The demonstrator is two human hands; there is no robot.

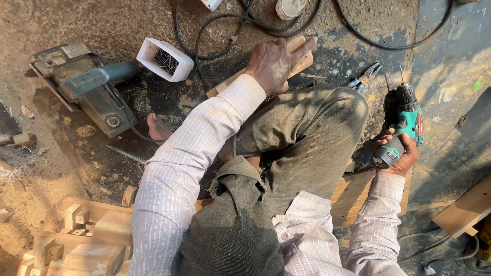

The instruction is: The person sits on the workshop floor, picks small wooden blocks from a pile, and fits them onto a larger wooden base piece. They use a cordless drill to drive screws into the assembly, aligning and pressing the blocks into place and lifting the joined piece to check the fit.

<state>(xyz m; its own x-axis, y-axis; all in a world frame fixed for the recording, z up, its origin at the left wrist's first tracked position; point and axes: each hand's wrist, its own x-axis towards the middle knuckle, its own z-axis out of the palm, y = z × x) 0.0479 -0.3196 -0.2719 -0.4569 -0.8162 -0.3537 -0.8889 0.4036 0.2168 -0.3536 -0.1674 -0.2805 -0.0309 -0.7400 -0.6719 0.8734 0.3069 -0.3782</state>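
Observation:
My left hand (273,64) reaches forward over my bent knee and grips a short pale wooden piece (302,51) that lies on the dusty floor. My right hand (401,156) holds a green and black cordless drill (407,120) by its handle, out to the right, with its thin bit pointing away from me. I sit on the ground in grey trousers, and my bare foot (156,128) shows at the left.
A white box of nails (166,59) and a blue-grey power tool (84,87) lie at the upper left. Black cables (225,20) loop across the top. Pliers (364,77) lie past my knee. Stacked wooden blocks (76,240) are bottom left, a plank (465,209) bottom right.

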